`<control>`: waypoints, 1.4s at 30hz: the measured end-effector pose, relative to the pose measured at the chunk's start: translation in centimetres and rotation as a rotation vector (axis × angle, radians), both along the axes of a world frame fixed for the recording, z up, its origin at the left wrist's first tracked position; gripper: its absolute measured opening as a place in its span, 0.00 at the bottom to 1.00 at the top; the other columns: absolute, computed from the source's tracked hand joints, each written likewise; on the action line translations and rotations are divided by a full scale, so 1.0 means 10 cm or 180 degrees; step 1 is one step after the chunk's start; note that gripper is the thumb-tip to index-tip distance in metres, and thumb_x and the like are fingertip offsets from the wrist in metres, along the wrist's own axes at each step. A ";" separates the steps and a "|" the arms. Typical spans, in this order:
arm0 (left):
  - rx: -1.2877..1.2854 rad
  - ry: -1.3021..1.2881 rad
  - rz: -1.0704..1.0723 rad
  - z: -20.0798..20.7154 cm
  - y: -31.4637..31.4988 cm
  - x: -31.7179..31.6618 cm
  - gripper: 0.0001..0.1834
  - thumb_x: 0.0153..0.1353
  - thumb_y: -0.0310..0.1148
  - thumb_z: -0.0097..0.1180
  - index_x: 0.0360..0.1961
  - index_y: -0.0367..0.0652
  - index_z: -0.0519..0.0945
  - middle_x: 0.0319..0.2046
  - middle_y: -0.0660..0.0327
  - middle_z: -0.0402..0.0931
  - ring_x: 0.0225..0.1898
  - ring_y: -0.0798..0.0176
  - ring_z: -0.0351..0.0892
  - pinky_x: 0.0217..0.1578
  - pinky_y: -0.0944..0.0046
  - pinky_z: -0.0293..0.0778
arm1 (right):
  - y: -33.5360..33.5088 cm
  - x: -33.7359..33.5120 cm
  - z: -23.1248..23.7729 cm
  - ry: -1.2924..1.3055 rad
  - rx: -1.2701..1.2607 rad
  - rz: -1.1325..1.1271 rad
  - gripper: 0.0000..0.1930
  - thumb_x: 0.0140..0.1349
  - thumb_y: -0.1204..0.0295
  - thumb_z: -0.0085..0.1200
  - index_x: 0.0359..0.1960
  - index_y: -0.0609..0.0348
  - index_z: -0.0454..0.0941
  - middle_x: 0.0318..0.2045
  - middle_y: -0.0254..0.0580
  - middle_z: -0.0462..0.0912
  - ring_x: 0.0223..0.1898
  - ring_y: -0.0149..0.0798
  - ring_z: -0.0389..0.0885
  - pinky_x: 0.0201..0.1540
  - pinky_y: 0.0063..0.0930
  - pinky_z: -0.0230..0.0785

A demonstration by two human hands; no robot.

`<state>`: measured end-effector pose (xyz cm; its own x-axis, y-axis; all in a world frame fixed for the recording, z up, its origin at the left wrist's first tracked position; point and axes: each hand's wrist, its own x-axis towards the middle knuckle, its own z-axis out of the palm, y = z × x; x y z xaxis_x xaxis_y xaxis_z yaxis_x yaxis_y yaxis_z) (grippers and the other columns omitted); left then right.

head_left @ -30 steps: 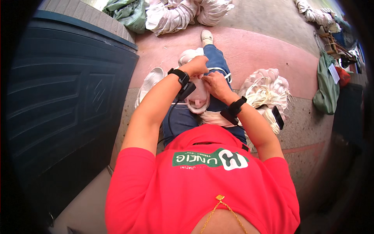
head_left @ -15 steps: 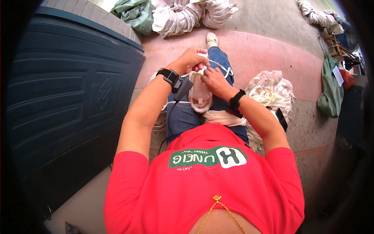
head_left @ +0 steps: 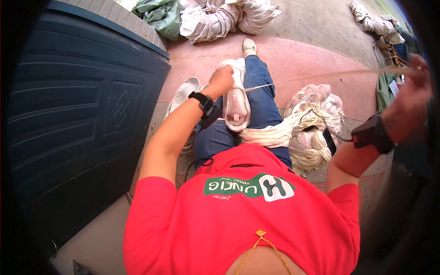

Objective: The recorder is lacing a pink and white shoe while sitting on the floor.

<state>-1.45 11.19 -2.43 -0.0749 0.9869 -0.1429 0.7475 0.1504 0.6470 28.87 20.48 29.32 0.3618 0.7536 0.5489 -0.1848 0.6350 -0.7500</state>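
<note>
A pale pink and white shoe upper (head_left: pixel 235 104) lies along my thighs, its heel end toward me. My left hand (head_left: pixel 222 81) is closed on its left side, near the lacing; the fingertips are partly hidden. Far out to the right, my right hand (head_left: pixel 409 98) is raised, blurred by motion and closed on a white shoelace (head_left: pixel 311 79). That lace stretches taut from the upper across to the hand. A hank of loose cream laces (head_left: pixel 270 134) rests over my right thigh.
Beside my right leg sits a bundle of pale shoe uppers (head_left: pixel 316 101). Another white upper (head_left: pixel 184 91) is left of my legs. A dark blue door panel (head_left: pixel 87 110) stands at the left. More bundled uppers (head_left: pixel 208 20) and a green sack (head_left: pixel 160 18) lie ahead.
My right hand has swung from the upper far out to the right, drawing the lace straight. My left hand has shifted slightly and now grips the upper's side.
</note>
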 end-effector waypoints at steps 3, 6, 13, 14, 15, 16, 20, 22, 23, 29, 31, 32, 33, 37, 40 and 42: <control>-0.0685 -0.0392 0.0473 0.10 -0.20 -0.08 0.11 0.53 0.25 0.44 0.39 0.36 0.70 0.21 0.51 0.74 0.13 0.59 0.74 0.13 0.61 0.67 | 0.27 -0.03 -0.94 -0.0045 -0.1392 0.2094 0.06 0.60 0.71 0.43 0.24 0.53 0.67 0.16 0.27 0.63 0.15 0.23 0.57 0.17 0.14 0.50; -0.1097 -0.1065 0.0534 0.17 -0.38 -0.11 0.09 0.54 0.30 0.48 0.35 0.36 0.71 0.18 0.54 0.73 0.11 0.63 0.71 0.14 0.63 0.67 | -0.11 -0.67 -1.93 -0.1319 -0.2455 0.2693 0.08 0.58 0.64 0.46 0.24 0.50 0.67 0.16 0.24 0.62 0.15 0.20 0.57 0.13 0.15 0.50; -0.0708 -0.0684 0.0236 0.07 -0.30 -0.26 0.09 0.54 0.32 0.48 0.25 0.36 0.73 0.13 0.59 0.70 0.10 0.67 0.69 0.10 0.68 0.62 | -1.08 -1.45 -3.13 -0.2487 -0.3544 0.4001 0.13 0.55 0.65 0.48 0.26 0.65 0.75 0.13 0.29 0.70 0.13 0.23 0.64 0.15 0.20 0.58; -0.1062 -0.1057 0.0424 0.29 -0.23 -0.22 0.09 0.55 0.32 0.47 0.27 0.38 0.74 0.12 0.62 0.69 0.10 0.70 0.66 0.09 0.71 0.60 | -1.11 -1.46 -3.38 -0.2649 -0.3089 0.3787 0.13 0.54 0.67 0.46 0.27 0.67 0.75 0.14 0.37 0.73 0.14 0.29 0.71 0.18 0.25 0.64; -0.1413 -0.1429 0.0682 0.46 -0.24 -0.22 0.08 0.56 0.33 0.46 0.29 0.39 0.74 0.11 0.65 0.67 0.09 0.74 0.64 0.09 0.74 0.59 | -1.14 -1.49 -3.33 -0.2659 -0.3097 0.3808 0.13 0.54 0.67 0.46 0.27 0.67 0.75 0.14 0.37 0.73 0.14 0.29 0.71 0.18 0.25 0.64; -0.1449 -0.1539 0.0701 0.58 -0.25 -0.21 0.07 0.55 0.32 0.47 0.29 0.41 0.74 0.14 0.67 0.67 0.11 0.75 0.62 0.10 0.75 0.58 | -1.16 -1.54 -3.20 -0.2906 -0.2682 0.3308 0.12 0.53 0.68 0.45 0.29 0.65 0.75 0.16 0.43 0.75 0.17 0.36 0.74 0.21 0.29 0.66; -0.1216 -0.1922 0.0713 0.36 -0.34 -0.27 0.06 0.55 0.32 0.48 0.31 0.41 0.73 0.17 0.68 0.67 0.13 0.76 0.62 0.11 0.75 0.57 | -1.14 -1.68 -3.27 -0.3517 -0.2011 0.2351 0.13 0.51 0.70 0.41 0.34 0.60 0.75 0.27 0.58 0.76 0.31 0.55 0.76 0.35 0.42 0.67; -0.1256 -0.2210 0.1091 0.31 -0.40 -0.28 0.07 0.55 0.31 0.48 0.33 0.41 0.72 0.19 0.69 0.65 0.14 0.77 0.61 0.11 0.76 0.56 | -1.10 -1.73 -3.25 -0.3754 -0.2091 0.2319 0.13 0.51 0.71 0.40 0.35 0.60 0.75 0.29 0.59 0.76 0.34 0.56 0.75 0.38 0.44 0.66; -0.1270 -0.2214 0.1092 0.30 -0.43 -0.29 0.07 0.55 0.31 0.48 0.33 0.41 0.72 0.19 0.69 0.65 0.14 0.77 0.61 0.11 0.76 0.56 | -1.08 -1.75 -3.22 -0.4025 -0.2020 0.2361 0.12 0.51 0.71 0.40 0.33 0.61 0.75 0.30 0.58 0.76 0.34 0.56 0.75 0.38 0.44 0.67; -0.1438 -0.3309 0.1560 0.26 -0.51 -0.30 0.08 0.55 0.26 0.46 0.38 0.41 0.69 0.17 0.69 0.62 0.12 0.77 0.57 0.09 0.77 0.50 | -1.06 -1.83 -3.18 -0.4574 -0.1853 0.2428 0.11 0.53 0.70 0.40 0.27 0.64 0.73 0.31 0.58 0.76 0.35 0.56 0.75 0.37 0.44 0.67; -0.1430 -0.3509 0.1654 0.28 -0.50 -0.29 0.09 0.54 0.25 0.44 0.38 0.42 0.69 0.17 0.68 0.62 0.11 0.76 0.57 0.08 0.77 0.49 | -1.05 -1.82 -3.13 -0.4736 -0.1906 0.2398 0.11 0.53 0.70 0.41 0.30 0.64 0.73 0.30 0.59 0.76 0.33 0.56 0.75 0.37 0.43 0.67; -0.1430 -0.3509 0.1638 0.30 -0.49 -0.29 0.09 0.54 0.25 0.44 0.38 0.42 0.69 0.17 0.68 0.62 0.11 0.76 0.57 0.08 0.77 0.49 | -1.02 -1.77 -3.16 -0.4735 -0.1909 0.2382 0.11 0.53 0.70 0.41 0.30 0.64 0.73 0.30 0.59 0.76 0.33 0.56 0.75 0.37 0.43 0.67; -0.1431 -0.3614 0.1622 0.33 -0.48 -0.28 0.09 0.54 0.25 0.44 0.38 0.42 0.68 0.17 0.68 0.61 0.11 0.76 0.56 0.09 0.76 0.49 | -0.97 -1.66 -3.21 -0.4426 -0.1952 0.3059 0.10 0.54 0.69 0.42 0.32 0.62 0.72 0.27 0.54 0.76 0.29 0.51 0.76 0.32 0.39 0.67; -0.1452 -0.3798 0.1735 0.39 -0.55 -0.34 0.09 0.53 0.24 0.42 0.37 0.42 0.67 0.16 0.68 0.59 0.11 0.75 0.54 0.09 0.76 0.47 | -0.74 -1.18 -1.99 -0.1640 -0.3533 0.4221 0.06 0.58 0.66 0.46 0.32 0.53 0.70 0.16 0.24 0.63 0.16 0.19 0.60 0.19 0.14 0.53; -0.1677 -0.3567 0.1872 0.32 -0.56 -0.38 0.09 0.53 0.25 0.43 0.37 0.42 0.69 0.18 0.66 0.64 0.11 0.73 0.58 0.08 0.75 0.50 | -0.21 -0.70 -1.00 0.0102 -0.1526 0.4337 0.04 0.60 0.72 0.40 0.32 0.59 0.66 0.17 0.24 0.57 0.17 0.22 0.54 0.20 0.17 0.48; -0.1782 -0.3027 0.1717 0.32 -0.39 -0.21 0.10 0.53 0.26 0.44 0.37 0.41 0.70 0.20 0.63 0.66 0.12 0.71 0.62 0.07 0.73 0.52 | 0.01 -0.20 -0.18 0.1477 -0.1025 0.4651 0.08 0.60 0.71 0.37 0.31 0.64 0.66 0.15 0.28 0.56 0.16 0.25 0.53 0.23 0.19 0.49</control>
